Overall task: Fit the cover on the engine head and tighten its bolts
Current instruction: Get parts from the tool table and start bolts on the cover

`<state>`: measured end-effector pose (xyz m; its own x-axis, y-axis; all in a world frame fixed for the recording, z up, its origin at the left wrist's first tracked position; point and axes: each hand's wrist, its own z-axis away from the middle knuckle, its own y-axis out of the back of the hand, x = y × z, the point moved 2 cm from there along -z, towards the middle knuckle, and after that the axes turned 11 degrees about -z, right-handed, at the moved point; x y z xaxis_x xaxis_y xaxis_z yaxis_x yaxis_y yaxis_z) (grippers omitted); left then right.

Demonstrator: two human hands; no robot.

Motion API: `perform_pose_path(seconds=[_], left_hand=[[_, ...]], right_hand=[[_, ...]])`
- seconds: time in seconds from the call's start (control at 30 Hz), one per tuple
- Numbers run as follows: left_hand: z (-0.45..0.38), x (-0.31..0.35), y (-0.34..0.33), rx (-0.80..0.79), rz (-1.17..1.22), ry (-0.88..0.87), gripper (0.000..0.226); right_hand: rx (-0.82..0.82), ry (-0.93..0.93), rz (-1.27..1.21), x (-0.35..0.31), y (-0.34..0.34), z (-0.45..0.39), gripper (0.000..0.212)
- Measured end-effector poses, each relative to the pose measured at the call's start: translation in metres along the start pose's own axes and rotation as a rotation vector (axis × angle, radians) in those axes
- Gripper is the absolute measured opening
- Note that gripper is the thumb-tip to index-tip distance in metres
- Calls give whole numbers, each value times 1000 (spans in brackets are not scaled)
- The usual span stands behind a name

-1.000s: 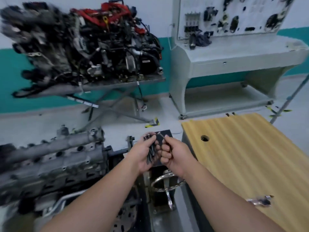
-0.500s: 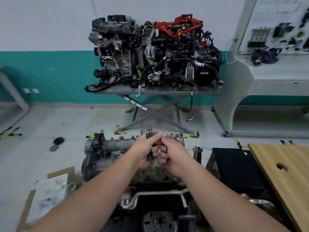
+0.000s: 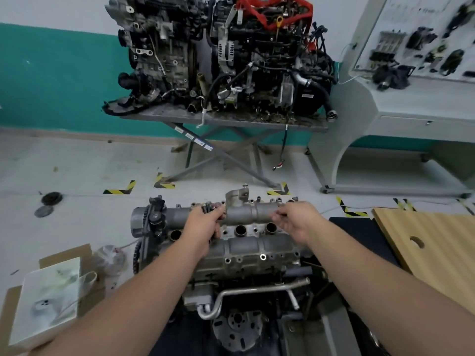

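Grey cast metal fills the middle of the head view: the cover [image 3: 253, 228] sits on the engine head [image 3: 246, 263], its long axis running left to right across the scene, on the floor stand in front of the person. The left hand [image 3: 203, 224] rests on the cover's left part, fingers curled round a bunch of dark bolts [image 3: 209, 208] at the far edge. The right hand [image 3: 295, 222] reaches over the cover's right part, its fingertips [image 3: 279, 215] pinched together on something small and dark, most likely a single bolt, though it is too small to be sure. Bolt holes [image 3: 262, 257] show along the near edge of the cover, and more line the far edge just beyond both hands.

The coming move, by my reading, is to drop that bolt into a hole on the far right of the cover, which lies directly under and just beyond the right hand; that hand is the nearer one. The left hand serves as the supply. A yellow wooden table [image 3: 437, 247] stands well to the right, and a second engine [image 3: 226, 55] sits on a stand far behind.
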<state>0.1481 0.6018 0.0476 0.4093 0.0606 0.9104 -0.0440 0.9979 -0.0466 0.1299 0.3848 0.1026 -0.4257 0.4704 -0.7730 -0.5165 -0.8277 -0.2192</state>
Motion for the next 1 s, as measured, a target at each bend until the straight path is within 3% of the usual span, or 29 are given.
perform_pose_path(seconds=[0.17,0.37,0.53,0.57,0.7,1.0], left_hand=[[-10,-12,1,17,-23,41,19],[-12,1,12,9,-157,34,11],[-6,12,19,-106,-830,-54,17],[-6,12,17,-118,-915,-83,19],[-9,9,8,-94,-1006,-122,8],[-14,7,4,-68,-1081,-59,14]], right_hand=[[-111,11,154,3,3,-13,10],[-336,-54,239,10,-11,-18,11],[-384,268,1067,16,-9,-28,28],[-399,295,1139,17,-10,-29,29],[-416,296,1152,17,-10,-34,31],[-466,344,1212,23,-12,-42,27]])
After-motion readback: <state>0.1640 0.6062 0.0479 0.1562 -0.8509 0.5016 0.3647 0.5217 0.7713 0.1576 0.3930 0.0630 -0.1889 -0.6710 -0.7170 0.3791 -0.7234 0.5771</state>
